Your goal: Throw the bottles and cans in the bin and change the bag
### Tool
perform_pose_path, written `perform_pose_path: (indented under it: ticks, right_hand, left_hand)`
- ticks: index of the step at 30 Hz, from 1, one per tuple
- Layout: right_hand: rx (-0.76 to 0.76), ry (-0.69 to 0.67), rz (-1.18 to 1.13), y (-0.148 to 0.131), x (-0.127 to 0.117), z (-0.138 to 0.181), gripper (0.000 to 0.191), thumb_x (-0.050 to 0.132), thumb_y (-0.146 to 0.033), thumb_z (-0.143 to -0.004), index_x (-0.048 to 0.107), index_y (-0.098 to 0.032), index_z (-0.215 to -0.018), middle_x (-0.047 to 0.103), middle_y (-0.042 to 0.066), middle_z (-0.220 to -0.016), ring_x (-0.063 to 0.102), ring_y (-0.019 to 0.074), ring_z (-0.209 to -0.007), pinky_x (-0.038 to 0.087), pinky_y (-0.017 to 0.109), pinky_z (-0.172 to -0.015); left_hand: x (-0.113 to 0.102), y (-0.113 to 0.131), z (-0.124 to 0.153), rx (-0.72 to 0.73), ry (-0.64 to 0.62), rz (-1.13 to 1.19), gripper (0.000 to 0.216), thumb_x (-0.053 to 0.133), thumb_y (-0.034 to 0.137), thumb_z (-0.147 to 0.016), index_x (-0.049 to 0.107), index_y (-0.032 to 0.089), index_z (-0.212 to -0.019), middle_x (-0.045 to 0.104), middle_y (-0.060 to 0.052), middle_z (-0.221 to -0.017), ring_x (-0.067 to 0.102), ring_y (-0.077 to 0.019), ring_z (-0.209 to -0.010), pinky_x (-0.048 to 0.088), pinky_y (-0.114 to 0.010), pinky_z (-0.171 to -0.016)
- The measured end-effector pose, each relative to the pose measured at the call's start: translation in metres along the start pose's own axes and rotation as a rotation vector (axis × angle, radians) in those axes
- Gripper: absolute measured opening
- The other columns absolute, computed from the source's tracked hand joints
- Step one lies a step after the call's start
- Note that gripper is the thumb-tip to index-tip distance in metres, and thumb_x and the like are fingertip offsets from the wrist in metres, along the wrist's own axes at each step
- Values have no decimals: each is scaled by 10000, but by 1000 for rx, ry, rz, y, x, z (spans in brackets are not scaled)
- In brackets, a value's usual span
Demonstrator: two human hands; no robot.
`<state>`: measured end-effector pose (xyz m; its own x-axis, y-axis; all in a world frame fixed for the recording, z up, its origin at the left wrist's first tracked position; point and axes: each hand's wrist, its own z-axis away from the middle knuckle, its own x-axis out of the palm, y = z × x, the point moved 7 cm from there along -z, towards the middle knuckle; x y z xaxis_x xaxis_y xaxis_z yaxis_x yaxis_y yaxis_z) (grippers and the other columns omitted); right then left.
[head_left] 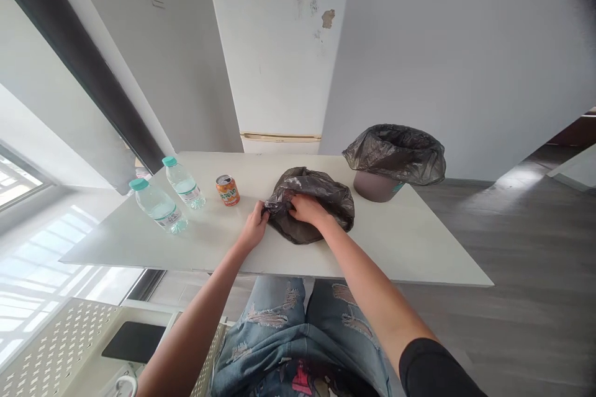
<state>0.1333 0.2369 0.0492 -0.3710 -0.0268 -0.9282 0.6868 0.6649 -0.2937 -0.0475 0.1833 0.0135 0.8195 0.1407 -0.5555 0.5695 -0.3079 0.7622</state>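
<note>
A crumpled dark grey plastic bag lies on the white table in front of me. My left hand pinches the bag's left edge, fingers closed on the plastic. My right hand rests on top of the bag with its fingers curled into the folds near the same edge. Both forearms reach in from below.
Two water bottles with teal caps and an orange drink can stand left of the bag. A bin lined with a dark bag sits at the back right. A white fridge stands behind the table.
</note>
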Motion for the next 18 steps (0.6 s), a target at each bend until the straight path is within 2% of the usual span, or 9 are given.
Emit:
perform_pose_path:
  ticks: [4, 7, 10, 14, 16, 18]
  right_hand:
    - [63, 83, -118, 2, -17, 22, 254, 663, -342, -974, 721, -194, -1172, 789, 121, -1116, 744, 289, -1022, 567, 335, -875]
    - [36, 175, -235, -5, -31, 38, 263, 634, -432, -996, 706, -201, -1098, 783, 92, -1033, 738, 258, -952, 566, 318, -841]
    - [60, 245, -294, -10, -39, 51, 345, 688, -470, -957, 702, -191, -1161, 777, 113, -1124, 733, 284, -1050, 578, 361, -926]
    - [212, 305, -355, -15, -52, 76, 466, 765, -460, -898, 703, -210, -1287, 745, 135, -1297, 686, 325, -1247, 538, 432, -1092]
    - [307, 308, -455, -18, -58, 97, 449, 799, -449, -859, 724, -213, -1234, 757, 133, -1262, 703, 329, -1209, 551, 442, -1076]
    - [388, 308, -652, -24, -64, 122, 459, 829, -451, -818, 721, -202, -1188, 766, 132, -1211, 729, 316, -1126, 584, 428, -1010]
  left_hand:
    - [-4, 0, -1, 2, 72, 33, 138, 423, 377, -1005, 475, 254, -1038, 652, -34, -922, 616, -218, -846, 492, -336, -801]
    - [-7, -2, 0, -9, 117, 56, 127, 427, 362, -1005, 470, 254, -1055, 672, -49, -975, 636, -223, -893, 501, -349, -841]
    - [-10, -4, 0, -20, 147, 60, 104, 436, 356, -1005, 454, 257, -1031, 670, -40, -947, 631, -218, -863, 504, -345, -817]
    - [-12, -4, 0, -10, 171, 66, 85, 436, 339, -1009, 449, 255, -1008, 697, -56, -984, 658, -225, -912, 520, -354, -839]
    - [-12, -4, 0, -5, 170, 69, 73, 435, 327, -1011, 452, 256, -1016, 709, -68, -1028, 673, -232, -971, 527, -362, -870]
    - [-11, -5, 0, -3, 164, 66, 64, 431, 316, -1013, 455, 259, -1027, 714, -72, -1050, 680, -235, -990, 528, -364, -875]
